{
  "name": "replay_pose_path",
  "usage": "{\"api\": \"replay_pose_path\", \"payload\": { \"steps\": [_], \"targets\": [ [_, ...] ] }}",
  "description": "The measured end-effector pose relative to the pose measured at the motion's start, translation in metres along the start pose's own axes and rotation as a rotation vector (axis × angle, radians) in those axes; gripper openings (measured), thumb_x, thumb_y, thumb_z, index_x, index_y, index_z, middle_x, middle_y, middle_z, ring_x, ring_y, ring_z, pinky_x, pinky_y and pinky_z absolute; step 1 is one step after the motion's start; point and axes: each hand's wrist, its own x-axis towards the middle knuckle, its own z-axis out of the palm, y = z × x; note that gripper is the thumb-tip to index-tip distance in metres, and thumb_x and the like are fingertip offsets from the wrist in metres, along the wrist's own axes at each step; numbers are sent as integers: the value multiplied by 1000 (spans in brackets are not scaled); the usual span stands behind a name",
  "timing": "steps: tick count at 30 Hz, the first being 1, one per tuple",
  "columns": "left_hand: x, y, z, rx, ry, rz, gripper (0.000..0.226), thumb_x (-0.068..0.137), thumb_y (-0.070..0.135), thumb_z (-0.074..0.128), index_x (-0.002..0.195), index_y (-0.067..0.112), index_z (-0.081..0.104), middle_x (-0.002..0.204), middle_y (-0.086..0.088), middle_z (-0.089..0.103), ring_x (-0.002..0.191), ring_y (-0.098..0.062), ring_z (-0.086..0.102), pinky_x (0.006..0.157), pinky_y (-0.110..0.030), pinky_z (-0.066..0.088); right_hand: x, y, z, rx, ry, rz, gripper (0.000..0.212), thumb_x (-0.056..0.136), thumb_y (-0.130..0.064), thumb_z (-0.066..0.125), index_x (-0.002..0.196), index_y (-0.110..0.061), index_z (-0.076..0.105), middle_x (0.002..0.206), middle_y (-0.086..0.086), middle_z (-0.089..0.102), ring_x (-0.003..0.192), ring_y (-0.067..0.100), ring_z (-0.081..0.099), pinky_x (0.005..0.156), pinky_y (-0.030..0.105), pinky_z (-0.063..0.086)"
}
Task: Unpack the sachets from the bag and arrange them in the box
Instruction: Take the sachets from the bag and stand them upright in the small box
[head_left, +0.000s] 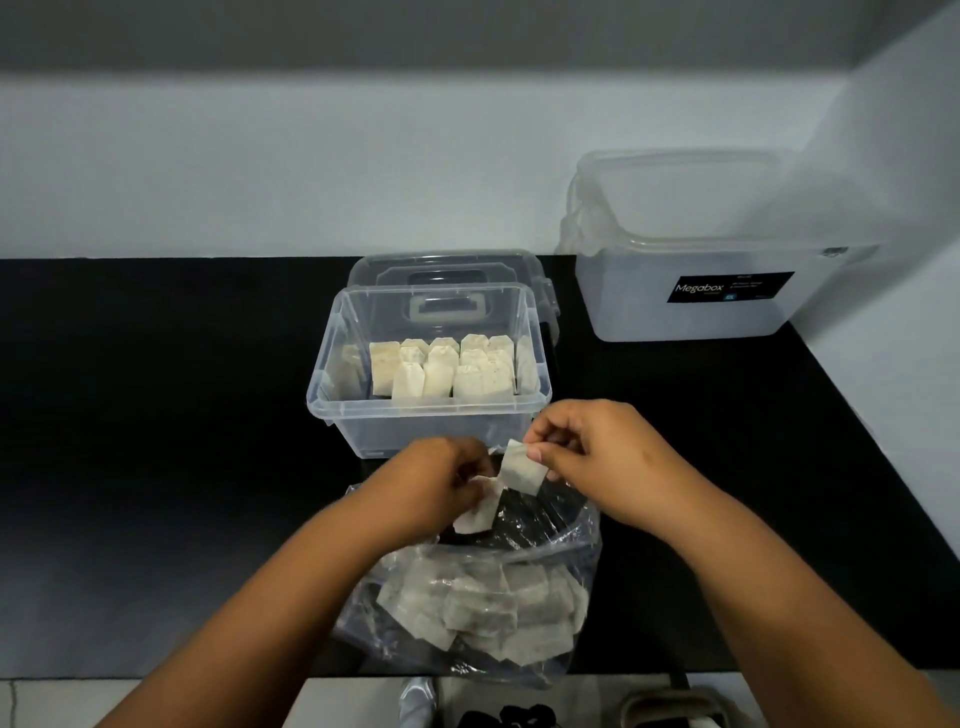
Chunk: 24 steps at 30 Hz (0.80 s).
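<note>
A clear plastic box (332, 405) stands open on the black counter, with several pale sachets (441, 371) standing upright in rows inside. In front of it lies a clear plastic bag (582, 551), open at the top and holding several more sachets (483, 608). Just above the bag's mouth my right hand (597, 452) pinches one sachet (522, 470) by its upper edge. My left hand (441, 480) grips another sachet (478, 512) that hangs down into the bag's opening. The two hands are close together, between the bag and the box.
The box's lid (447, 270) with a grey handle lies flat behind the box. A bigger frosted container (691, 260) labelled Megabox stands at the back right against the wall. The black counter (156, 415) extends to the left. The counter's front edge runs just below the bag.
</note>
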Motion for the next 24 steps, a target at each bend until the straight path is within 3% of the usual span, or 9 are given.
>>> {"api": "replay_pose_path", "payload": {
  "steps": [3,6,11,14,20,24],
  "targets": [
    [-12,7,-42,-78,43,18,4,88,33,66,90,30,68,80,13,68,74,-2,63,70,-21,52,9,-17,-19,167,-45,-44,4,89,-15,67,89,-19,69,79,1,71,70,10,71,71,25,57],
    [-21,7,-88,-103,168,25,6,85,31,70,89,29,72,81,14,70,77,2,63,68,-11,48,29,-32,-31,251,-79,-92,5,89,-9,66,89,-13,68,80,4,71,71,17,72,62,18,53],
    [-22,-15,-144,-65,397,9,7,79,31,75,86,32,75,82,13,69,77,-8,64,72,-24,52,81,-54,-31,181,-78,-129,6,89,-12,68,85,-17,68,70,-2,69,67,11,71,63,27,55],
    [-20,-32,-161,-62,489,-29,5,80,31,74,84,34,74,81,12,69,80,-2,63,71,-19,49,114,-66,-16,122,-81,-121,2,89,-12,68,88,-15,69,71,-6,68,65,7,68,61,25,55],
    [-19,-58,-172,-60,530,-84,10,81,30,73,91,29,75,83,11,71,81,2,64,67,-10,43,169,-77,37,-3,-248,-12,8,90,-13,67,96,-9,70,75,-11,66,67,9,67,51,15,45],
    [-20,-68,-176,-67,513,-91,12,82,31,73,93,28,75,82,13,70,78,6,62,61,-2,40,197,-78,70,-55,-411,59,5,92,-11,63,95,-11,67,82,-4,66,68,11,65,63,26,50]
  ]
}}
